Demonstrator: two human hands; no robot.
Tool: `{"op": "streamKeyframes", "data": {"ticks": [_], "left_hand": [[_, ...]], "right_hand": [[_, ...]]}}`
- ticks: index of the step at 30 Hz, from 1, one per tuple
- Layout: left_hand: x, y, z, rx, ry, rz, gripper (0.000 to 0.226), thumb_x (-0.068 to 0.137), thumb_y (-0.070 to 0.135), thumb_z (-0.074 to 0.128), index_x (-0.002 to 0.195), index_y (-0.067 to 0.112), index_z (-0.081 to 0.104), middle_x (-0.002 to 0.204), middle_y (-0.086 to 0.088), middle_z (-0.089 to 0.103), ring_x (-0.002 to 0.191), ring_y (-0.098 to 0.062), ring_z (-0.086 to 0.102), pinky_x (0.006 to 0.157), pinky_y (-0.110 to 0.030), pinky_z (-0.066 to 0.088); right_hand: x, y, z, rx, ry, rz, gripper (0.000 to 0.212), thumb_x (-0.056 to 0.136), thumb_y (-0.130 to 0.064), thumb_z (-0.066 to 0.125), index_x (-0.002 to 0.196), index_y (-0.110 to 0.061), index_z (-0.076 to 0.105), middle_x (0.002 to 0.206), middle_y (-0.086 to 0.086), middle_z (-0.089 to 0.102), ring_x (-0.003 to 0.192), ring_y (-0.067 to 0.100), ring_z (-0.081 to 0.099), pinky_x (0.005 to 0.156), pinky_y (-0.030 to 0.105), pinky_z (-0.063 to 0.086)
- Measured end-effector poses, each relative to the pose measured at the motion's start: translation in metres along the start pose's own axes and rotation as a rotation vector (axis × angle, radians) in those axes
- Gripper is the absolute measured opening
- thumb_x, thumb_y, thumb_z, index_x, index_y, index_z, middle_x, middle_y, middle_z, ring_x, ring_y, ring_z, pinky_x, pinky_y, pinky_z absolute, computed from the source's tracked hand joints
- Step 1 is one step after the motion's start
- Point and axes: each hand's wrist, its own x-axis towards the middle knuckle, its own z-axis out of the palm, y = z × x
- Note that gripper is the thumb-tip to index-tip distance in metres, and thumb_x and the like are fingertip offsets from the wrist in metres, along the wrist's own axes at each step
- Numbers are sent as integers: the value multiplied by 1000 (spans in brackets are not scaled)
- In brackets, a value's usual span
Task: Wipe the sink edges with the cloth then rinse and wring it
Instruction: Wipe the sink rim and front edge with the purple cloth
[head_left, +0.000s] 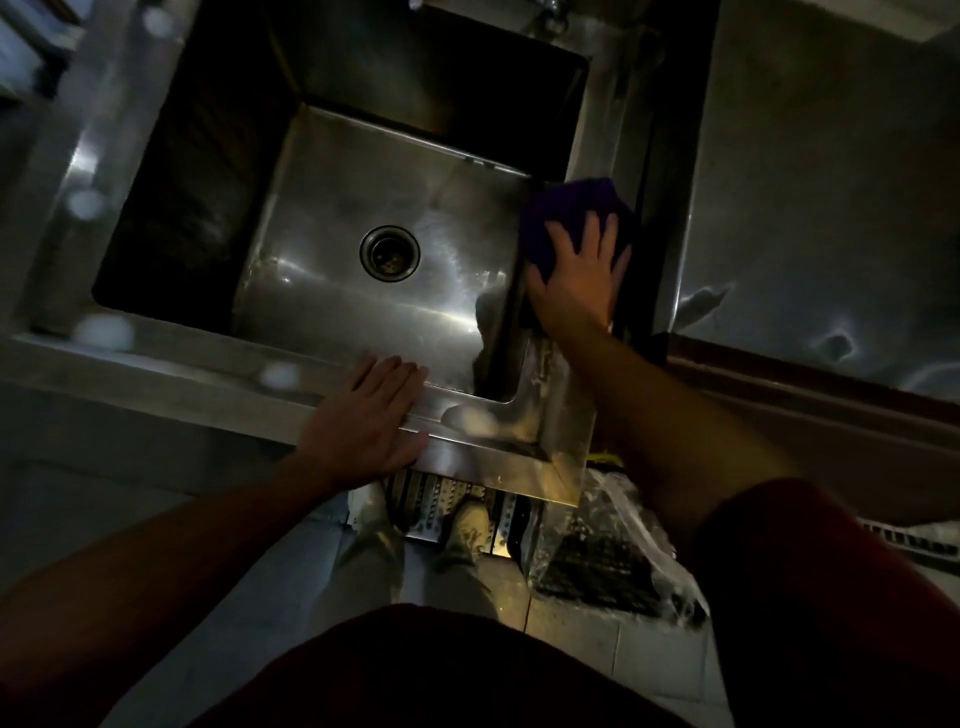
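A deep stainless steel sink fills the upper middle of the head view, with a round drain in its floor. A purple cloth lies on the sink's right edge. My right hand presses flat on the cloth with fingers spread, covering its near part. My left hand rests flat on the sink's front edge, fingers together, holding nothing.
A steel counter runs to the right of the sink. A tap base shows at the top edge. On the floor lie a clear plastic bag and a perforated metal part beside my shoe.
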Motion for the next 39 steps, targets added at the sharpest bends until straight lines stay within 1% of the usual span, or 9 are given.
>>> {"op": "streamKeyframes", "data": {"ticks": [5, 8, 11, 17, 20, 24, 31, 35, 39], "left_hand": [[-1, 1, -3, 28, -7, -28, 77, 89, 57, 41, 145, 4, 43, 142, -18, 52, 133, -35, 46, 117, -44, 21], [-2, 0, -3, 19, -26, -44, 78, 89, 58, 43, 145, 4, 42, 143, -17, 51, 133, -35, 46, 117, -45, 23], [0, 0, -2, 15, -26, -59, 79, 87, 58, 47, 143, 3, 44, 140, -20, 53, 130, -37, 48, 117, -47, 24], [2, 4, -9, -4, -70, -87, 81, 85, 59, 47, 144, 3, 42, 139, -23, 52, 129, -39, 47, 116, -48, 28], [2, 5, -15, -8, -111, -100, 80, 85, 59, 45, 143, 3, 43, 136, -21, 54, 126, -37, 49, 115, -47, 27], [1, 9, -20, -22, -124, -117, 77, 88, 58, 42, 140, 2, 46, 134, -21, 56, 123, -36, 51, 113, -48, 33], [-3, 7, -14, -52, -52, -107, 75, 87, 55, 53, 142, 7, 42, 133, -17, 54, 121, -32, 48, 113, -47, 34], [-2, 5, -15, -38, -21, -91, 74, 86, 55, 53, 140, 6, 44, 130, -17, 55, 118, -32, 49, 111, -46, 34], [-2, 3, -14, -21, -27, -90, 74, 86, 56, 52, 140, 5, 46, 130, -16, 56, 119, -32, 50, 113, -45, 30]], "right_hand": [[81, -5, -24, 55, -53, 36, 60, 92, -48, 52, 148, -32, 40, 165, 14, 18, 154, 38, 5, 122, 61, 5], [113, -4, -34, 79, -44, 46, 56, 91, -47, 52, 144, -30, 45, 162, 13, 24, 153, 36, 9, 121, 61, 8], [118, -3, -35, 99, -28, 40, 55, 91, -46, 53, 144, -31, 46, 163, 13, 23, 154, 35, 8, 122, 61, 6], [61, -8, -30, 78, -49, 17, 51, 90, -42, 55, 139, -30, 50, 162, 14, 25, 153, 36, 9, 120, 63, 7], [13, -10, -28, 34, -94, 14, 53, 91, -44, 56, 142, -30, 48, 162, 14, 24, 153, 36, 7, 121, 62, 9], [-52, -14, -26, -15, -136, -19, 56, 90, -47, 58, 143, -33, 46, 162, 12, 24, 153, 36, 7, 121, 61, 10], [-174, -1, 1, 26, -57, -114, 52, 83, -50, 58, 132, -33, 60, 152, 13, 43, 149, 34, 25, 119, 62, 18], [-192, -2, 11, 64, -2, -72, 52, 84, -52, 51, 132, -32, 60, 152, 11, 45, 150, 32, 26, 120, 60, 17], [-170, -3, 15, 49, 36, -86, 55, 87, -52, 50, 138, -31, 53, 157, 12, 38, 152, 33, 19, 122, 59, 13]]}}
